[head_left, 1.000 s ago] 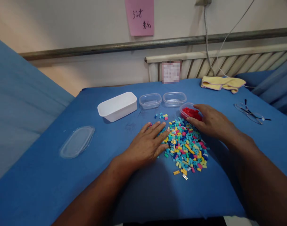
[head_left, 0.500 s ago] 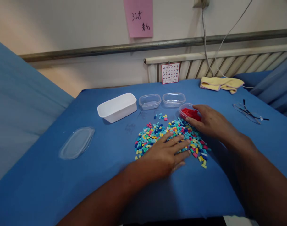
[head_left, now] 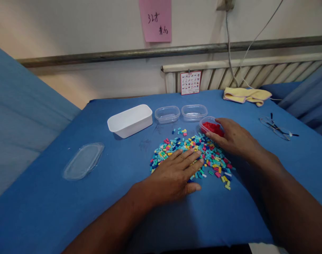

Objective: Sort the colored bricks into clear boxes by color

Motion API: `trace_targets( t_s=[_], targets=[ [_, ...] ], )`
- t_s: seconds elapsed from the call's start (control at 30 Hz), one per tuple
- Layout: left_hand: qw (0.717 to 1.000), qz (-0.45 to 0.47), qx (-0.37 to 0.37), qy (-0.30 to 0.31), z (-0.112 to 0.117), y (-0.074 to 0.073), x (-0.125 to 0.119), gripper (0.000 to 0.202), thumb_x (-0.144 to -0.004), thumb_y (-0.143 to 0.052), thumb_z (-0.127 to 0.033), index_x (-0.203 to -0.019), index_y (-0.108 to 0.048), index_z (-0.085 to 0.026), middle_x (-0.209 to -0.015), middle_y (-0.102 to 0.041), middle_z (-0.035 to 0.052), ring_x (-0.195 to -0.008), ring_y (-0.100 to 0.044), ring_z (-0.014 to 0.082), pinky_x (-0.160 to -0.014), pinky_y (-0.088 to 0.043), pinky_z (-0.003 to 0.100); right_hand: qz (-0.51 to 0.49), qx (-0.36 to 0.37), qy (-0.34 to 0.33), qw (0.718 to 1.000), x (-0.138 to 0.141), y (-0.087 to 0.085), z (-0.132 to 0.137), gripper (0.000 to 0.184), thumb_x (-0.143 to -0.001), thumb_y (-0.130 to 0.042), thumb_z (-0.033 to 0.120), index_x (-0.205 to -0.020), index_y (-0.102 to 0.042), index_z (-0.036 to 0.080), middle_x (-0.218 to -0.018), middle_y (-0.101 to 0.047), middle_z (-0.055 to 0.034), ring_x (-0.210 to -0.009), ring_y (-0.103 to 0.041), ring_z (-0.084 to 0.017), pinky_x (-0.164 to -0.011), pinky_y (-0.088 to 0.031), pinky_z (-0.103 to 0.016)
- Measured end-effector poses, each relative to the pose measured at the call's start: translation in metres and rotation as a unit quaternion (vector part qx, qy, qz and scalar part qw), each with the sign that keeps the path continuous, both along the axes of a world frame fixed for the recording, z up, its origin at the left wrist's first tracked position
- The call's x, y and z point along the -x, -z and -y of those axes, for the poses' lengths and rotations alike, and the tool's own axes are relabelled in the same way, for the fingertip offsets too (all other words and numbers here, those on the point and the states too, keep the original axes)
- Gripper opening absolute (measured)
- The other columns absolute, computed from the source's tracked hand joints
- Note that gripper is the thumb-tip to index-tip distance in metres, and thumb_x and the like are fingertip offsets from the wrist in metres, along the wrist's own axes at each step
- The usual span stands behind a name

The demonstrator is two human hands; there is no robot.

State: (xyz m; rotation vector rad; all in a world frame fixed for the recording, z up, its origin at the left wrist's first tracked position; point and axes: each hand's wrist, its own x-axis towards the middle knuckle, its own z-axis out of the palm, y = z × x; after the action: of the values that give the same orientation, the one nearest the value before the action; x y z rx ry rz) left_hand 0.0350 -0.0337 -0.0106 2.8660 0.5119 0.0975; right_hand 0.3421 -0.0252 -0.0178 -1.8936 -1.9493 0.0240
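Note:
A pile of small coloured bricks point(head_left: 192, 151) in teal, yellow, pink and dark blue lies spread on the blue table point(head_left: 123, 197). My left hand point(head_left: 176, 173) rests flat on the near side of the pile, fingers stretched out over the bricks. My right hand point(head_left: 233, 137) lies at the pile's far right, its fingers curled round a small clear tub of red bricks point(head_left: 211, 126).
A white rectangular tub point(head_left: 130, 120) and two clear tubs, the left clear tub point(head_left: 167, 114) and the right clear tub point(head_left: 194, 112), stand behind the pile. A clear lid point(head_left: 83, 160) lies at the left. A yellow cloth point(head_left: 247, 94) and glasses point(head_left: 277, 128) are at the right.
My left hand swept from the pile's left edge toward its near side, spreading the bricks out leftward. My right hand stayed by the red tub.

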Motion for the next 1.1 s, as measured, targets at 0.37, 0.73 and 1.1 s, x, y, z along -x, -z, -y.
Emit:
trace_targets(
  t_s=[0.37,0.73,1.1],
  targets=[
    [0.998,-0.029,0.002,-0.064,-0.014,0.003,0.008,0.077,-0.111,-0.030,-0.073,-0.172,-0.036,-0.026,-0.181,-0.025,0.0049,-0.170,-0.018,0.0295,-0.139,-0.005,0.054,-0.006,0.007,0.000,1.000,-0.005,0.009,-0.003,0.082,-0.099,-0.056,0.070,-0.154,-0.057,0.010,-0.147,-0.066,-0.0281,-0.134,-0.065,-0.047,-0.109,-0.054,-0.066],
    [0.986,-0.050,0.010,-0.162,-0.020,-0.006,0.006,0.082,-0.110,-0.025,-0.076,-0.172,-0.037,-0.024,-0.182,-0.022,0.0104,-0.169,-0.022,0.0349,-0.136,-0.019,0.060,-0.030,-0.024,0.082,0.996,-0.016,-0.001,-0.005,0.080,-0.096,-0.063,0.064,-0.153,-0.059,0.008,-0.147,-0.066,-0.0273,-0.134,-0.065,-0.046,-0.113,-0.051,-0.063],
    [0.973,-0.023,-0.014,-0.231,-0.047,-0.011,0.029,0.080,-0.113,-0.015,-0.070,-0.173,-0.035,-0.020,-0.182,-0.025,0.0089,-0.171,-0.018,0.0292,-0.139,-0.015,0.058,0.007,-0.007,0.135,0.991,-0.050,0.009,-0.015,0.083,-0.097,-0.056,0.070,-0.148,-0.062,0.005,-0.144,-0.067,-0.0299,-0.134,-0.063,-0.047,-0.114,-0.050,-0.065]
  ],
)
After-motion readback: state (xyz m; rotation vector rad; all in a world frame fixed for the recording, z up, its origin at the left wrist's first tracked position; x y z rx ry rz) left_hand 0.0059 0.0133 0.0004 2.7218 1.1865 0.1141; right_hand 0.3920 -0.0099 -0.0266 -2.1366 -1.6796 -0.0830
